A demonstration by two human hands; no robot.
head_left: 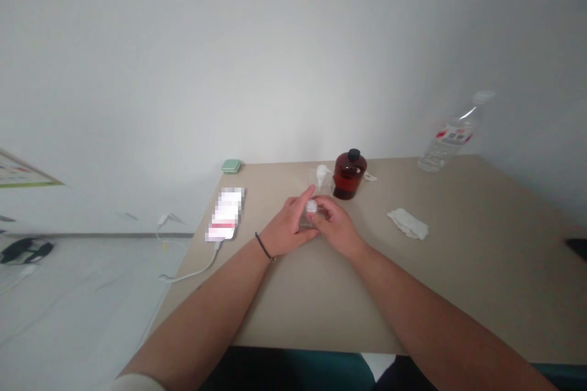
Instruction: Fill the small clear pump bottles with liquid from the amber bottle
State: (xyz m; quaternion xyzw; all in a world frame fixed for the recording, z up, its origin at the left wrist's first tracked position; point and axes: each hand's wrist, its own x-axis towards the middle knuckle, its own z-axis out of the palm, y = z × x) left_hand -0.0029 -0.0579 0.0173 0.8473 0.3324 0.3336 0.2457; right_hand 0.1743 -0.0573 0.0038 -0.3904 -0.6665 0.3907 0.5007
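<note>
Head view, left hand (293,223): cupped round the left side of a small clear container (303,219), fingers fairly straight.
Right hand (337,226): thumb and forefinger closed about the white cap (311,205).
Container: between both hands; whether it touches the surface (312,305), cannot tell.
Behind: dark red bottle (350,175), upright.
Right side: crumpled tissue (409,223), clear bottle (452,134) farther back.
Left side: phone (225,214) with white cable (202,270), green case (232,166) behind.

Dark amber-red on the bottle (348,177), black on its lid (353,154), white on the small cap (312,204) before it, beige on the table (316,302) beneath.
</note>
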